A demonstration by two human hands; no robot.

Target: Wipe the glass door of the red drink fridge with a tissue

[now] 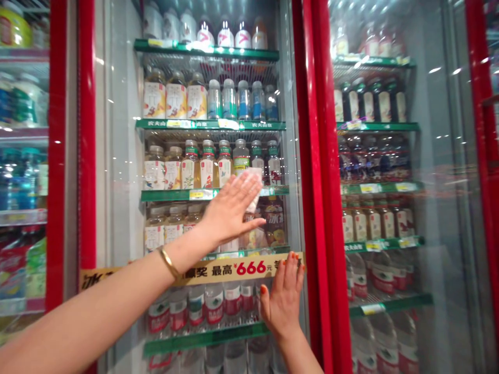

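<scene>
My left hand [230, 210] reaches across from the lower left, palm toward the glass door [117, 208] of a drinks fridge. Under its stretched fingers a crumpled white tissue [255, 179] is pressed against the glass, part of it sticking out past the fingertips. A gold bangle [168, 264] circles my left wrist. Lower and to the right, my right hand [284, 301] lies against the door with fingers up and apart, holding nothing. Its fingertips overlap the right end of a gold promotional strip [224, 271] marked 666 that runs across the glass.
Behind the glass, bottled drinks [198, 98] line shelves with green edges [210, 124]. A red door frame [322, 182] stands right of my hands, with another glass-fronted fridge section [440, 208] beyond it. Farther left, another red frame [62, 156] borders more shelves of drinks.
</scene>
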